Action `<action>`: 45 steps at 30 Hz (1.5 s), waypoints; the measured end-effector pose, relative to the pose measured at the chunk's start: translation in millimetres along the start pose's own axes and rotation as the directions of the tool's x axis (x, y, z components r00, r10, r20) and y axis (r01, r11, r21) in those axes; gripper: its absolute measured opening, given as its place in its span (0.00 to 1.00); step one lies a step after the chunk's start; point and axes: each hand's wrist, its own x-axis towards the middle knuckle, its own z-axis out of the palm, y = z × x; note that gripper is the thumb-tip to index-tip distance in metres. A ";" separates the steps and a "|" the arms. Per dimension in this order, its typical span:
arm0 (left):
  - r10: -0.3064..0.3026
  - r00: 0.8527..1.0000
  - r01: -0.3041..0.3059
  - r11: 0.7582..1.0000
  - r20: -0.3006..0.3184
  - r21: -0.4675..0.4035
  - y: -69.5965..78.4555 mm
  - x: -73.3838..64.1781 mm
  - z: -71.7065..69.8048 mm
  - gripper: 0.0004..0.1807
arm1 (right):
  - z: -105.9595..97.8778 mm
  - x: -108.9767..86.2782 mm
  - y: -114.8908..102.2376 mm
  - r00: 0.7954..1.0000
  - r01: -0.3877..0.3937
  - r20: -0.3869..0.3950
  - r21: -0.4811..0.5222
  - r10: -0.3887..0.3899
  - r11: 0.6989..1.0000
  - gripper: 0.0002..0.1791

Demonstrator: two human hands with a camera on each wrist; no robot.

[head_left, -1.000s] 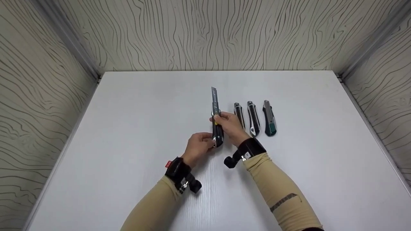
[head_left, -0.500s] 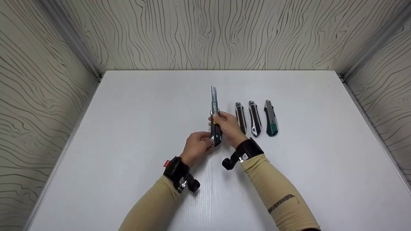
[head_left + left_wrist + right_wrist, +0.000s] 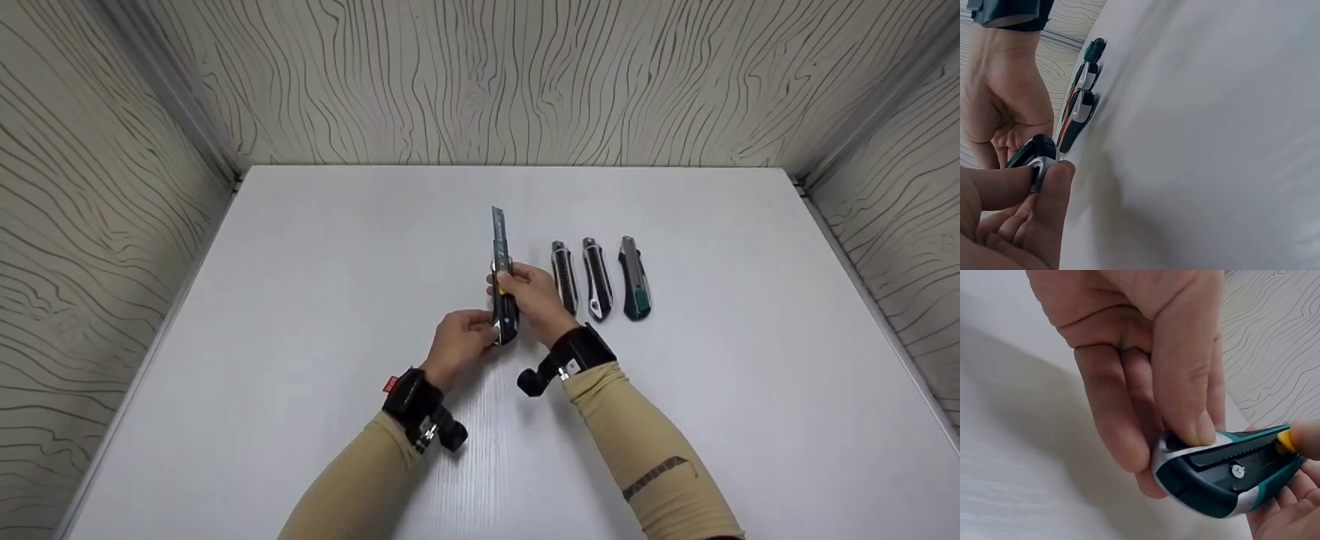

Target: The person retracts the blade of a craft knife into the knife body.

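Observation:
A utility knife (image 3: 507,319) with a dark green and black handle is held between both hands, its long snap-off blade (image 3: 499,225) extended toward the far side. My left hand (image 3: 456,345) pinches the silver-trimmed tail end between thumb and fingers. Further up the handle, my right hand (image 3: 541,300) grips the knife, its thumb against the yellow slider (image 3: 1283,441). In the left wrist view only the rounded tail of the knife (image 3: 1044,147) shows; the blade is hidden there.
Three more utility knives lie in a row right of my right hand: one partly covered black-and-silver knife (image 3: 564,277), a similar one (image 3: 598,277) and a green-and-grey one (image 3: 636,277). The white tabletop (image 3: 300,300) is bordered by wood-grain panels (image 3: 465,82).
Both hands and the held knife have shifted very slightly left relative to the lying knives. The grip stays the same, and the blade remains extended.

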 end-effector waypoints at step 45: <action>0.009 0.999 -0.007 0.999 -0.035 0.040 -1.3 -1.9 -0.6 0.16 | 1.5 -1.5 4.3 1.000 0.023 0.016 0.039 -0.023 0.999 0.20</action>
